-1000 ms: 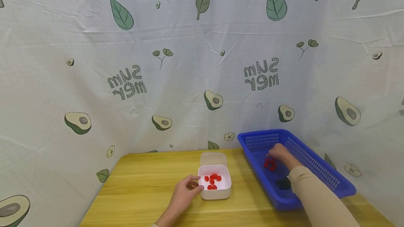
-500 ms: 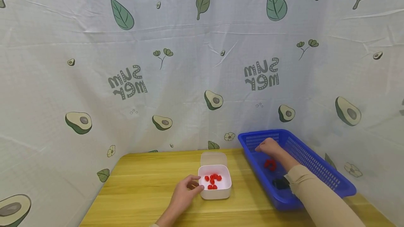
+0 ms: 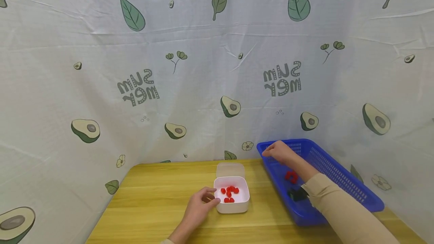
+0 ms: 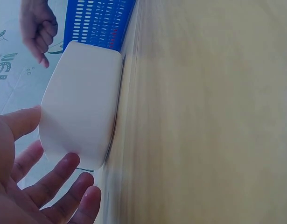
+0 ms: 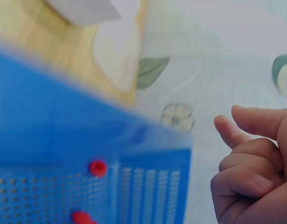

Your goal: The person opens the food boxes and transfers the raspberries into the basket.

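Note:
A small white box [image 3: 232, 208] stands on the table with its lid [image 3: 230, 169] folded back; several small red pieces [image 3: 228, 194] lie inside. My left hand [image 3: 200, 206] rests its spread thumb and fingertips against the box's left side. The left wrist view shows the pale box wall [image 4: 82, 102] right at those fingertips. My right hand [image 3: 281, 153] is over the back left rim of the blue basket [image 3: 342, 174]. In the right wrist view its index finger [image 5: 225, 128] and thumb come together, the other fingers curled; I cannot tell whether something small is between them.
More red pieces [image 3: 291, 177] lie in the basket, with a dark item [image 3: 298, 194] nearer its front. The wooden table [image 3: 162, 183] extends left of the box. A white cloth [image 3: 190, 86] printed with avocados and leaves hangs behind the table.
My right hand has risen from the red pieces in the basket and moved left to its back left rim. The left hand and box have stayed in place.

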Demonstrator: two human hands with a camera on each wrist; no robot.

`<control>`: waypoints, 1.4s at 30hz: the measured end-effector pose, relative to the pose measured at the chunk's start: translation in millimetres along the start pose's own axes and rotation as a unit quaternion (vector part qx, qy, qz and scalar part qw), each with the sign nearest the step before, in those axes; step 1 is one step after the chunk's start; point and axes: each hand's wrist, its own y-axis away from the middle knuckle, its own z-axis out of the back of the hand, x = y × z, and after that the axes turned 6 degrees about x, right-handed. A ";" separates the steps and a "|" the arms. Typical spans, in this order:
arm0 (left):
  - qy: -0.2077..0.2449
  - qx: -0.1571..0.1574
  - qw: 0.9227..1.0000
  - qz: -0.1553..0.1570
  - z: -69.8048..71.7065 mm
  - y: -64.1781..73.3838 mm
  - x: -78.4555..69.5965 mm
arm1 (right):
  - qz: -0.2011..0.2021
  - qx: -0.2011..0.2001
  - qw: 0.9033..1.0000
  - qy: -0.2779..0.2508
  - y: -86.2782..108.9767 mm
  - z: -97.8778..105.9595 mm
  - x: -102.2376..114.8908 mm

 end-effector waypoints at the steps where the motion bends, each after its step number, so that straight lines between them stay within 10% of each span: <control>1: 0.000 0.000 1.000 -0.001 0.1 -0.4 0.2 | 0.002 0.004 1.000 -0.007 0.6 -0.9 4.6; 25: 0.009 0.008 1.000 -0.002 0.5 -1.2 -3.0 | -0.002 0.070 0.991 -0.112 12.9 -77.3 48.6; 42: 0.012 0.014 1.000 -0.006 1.9 3.0 -1.1 | 0.039 0.124 0.990 -0.049 16.9 -125.7 45.7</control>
